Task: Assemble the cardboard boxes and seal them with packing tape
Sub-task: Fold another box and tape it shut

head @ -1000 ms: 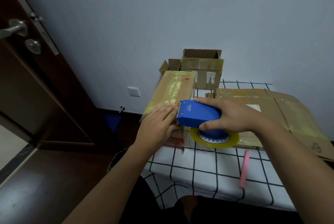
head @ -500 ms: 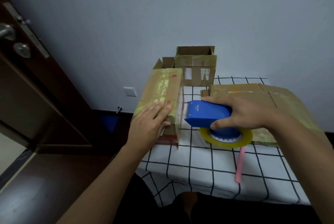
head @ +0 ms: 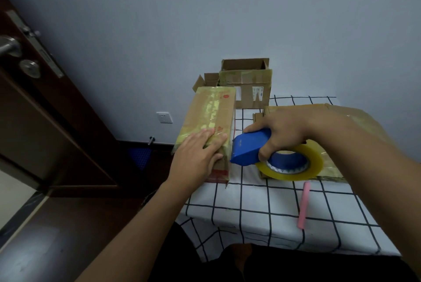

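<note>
A long cardboard box (head: 210, 125), its top covered in strips of yellowish tape, lies closed at the left edge of the tabletop (head: 255, 208), running away toward the wall. The left hand (head: 197, 156) rests flat on the near end of its top, fingers (head: 213, 142) straight and slightly spread, the thumb down over the near face. Just to the right of the box, the right hand (head: 287, 131) grips a blue tape dispenser (head: 248, 149), fingers curled around its body and the thumb underneath; the dispenser's front edge sits just beside the box's right side, though whether it touches is hard to tell. A roll of clear yellowish packing tape (head: 296, 169) is mounted on the dispenser, below the hand. Under the right forearm lies a flattened sheet of cardboard (head: 328, 110) with tape on it. At the back of the tabletop, against the wall, stands an open box (head: 247, 85), and a smaller open box (head: 208, 80) sits to its left. A pink stick (head: 304, 204) lies on the checked white cloth near the front right. To the left are a dark wooden door (head: 45, 108) and a wall socket (head: 164, 117).
</note>
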